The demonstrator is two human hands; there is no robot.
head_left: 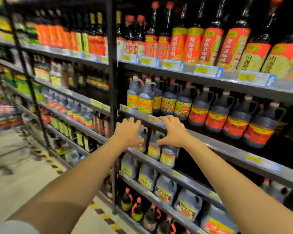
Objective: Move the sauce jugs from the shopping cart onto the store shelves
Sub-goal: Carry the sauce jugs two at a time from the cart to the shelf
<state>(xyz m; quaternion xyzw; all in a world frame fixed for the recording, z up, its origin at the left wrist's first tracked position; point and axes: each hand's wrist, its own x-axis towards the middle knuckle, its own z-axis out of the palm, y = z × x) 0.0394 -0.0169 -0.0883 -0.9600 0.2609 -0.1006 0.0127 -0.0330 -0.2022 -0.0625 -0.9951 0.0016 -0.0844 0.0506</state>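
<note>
Left hand (128, 132) and right hand (173, 130) outstretched, each grip wide, before sauce jugs (153, 148) on shelf (196, 185)

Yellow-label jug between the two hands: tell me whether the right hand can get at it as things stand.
Probably yes. The right hand hovers open just beside the yellow-label jug with nothing between them, though the shelf edge above sits close overhead.

Both bare arms stretched toward the shelving. Left hand (128, 130) and right hand (173, 130), fingers spread and holding nothing, sit just in front of dark plastic sauce jugs with yellow labels (153, 149) standing on a grey metal shelf (198, 186). Contact cannot be told; the picture is blurred.
</note>
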